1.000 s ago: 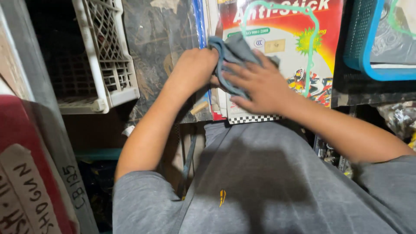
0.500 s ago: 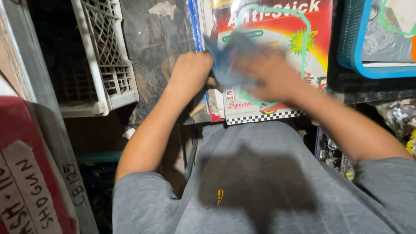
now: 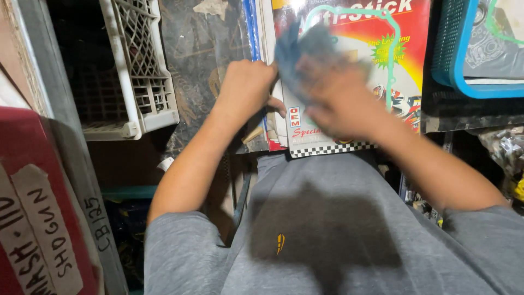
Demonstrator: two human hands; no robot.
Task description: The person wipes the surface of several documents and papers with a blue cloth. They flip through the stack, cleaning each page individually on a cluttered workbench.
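Higher up the red package (image 3: 349,65) now, my right hand (image 3: 338,104) presses the blue cloth (image 3: 305,49) in its grip, my left hand (image 3: 245,90) clamping the package's edge.

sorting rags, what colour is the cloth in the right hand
Blue-grey cloth, blurred, under the right hand; head view.

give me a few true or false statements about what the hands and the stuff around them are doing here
1. The right hand presses a blue-grey cloth on the red package. True.
2. The left hand rests inside the white crate. False: it grips the package's left edge; the crate stands apart to the left.
3. A blue basket sits right of the package. True.
4. The right hand looks sharp and motionless. False: it is blurred.
5. The person's shirt is red. False: it is grey.
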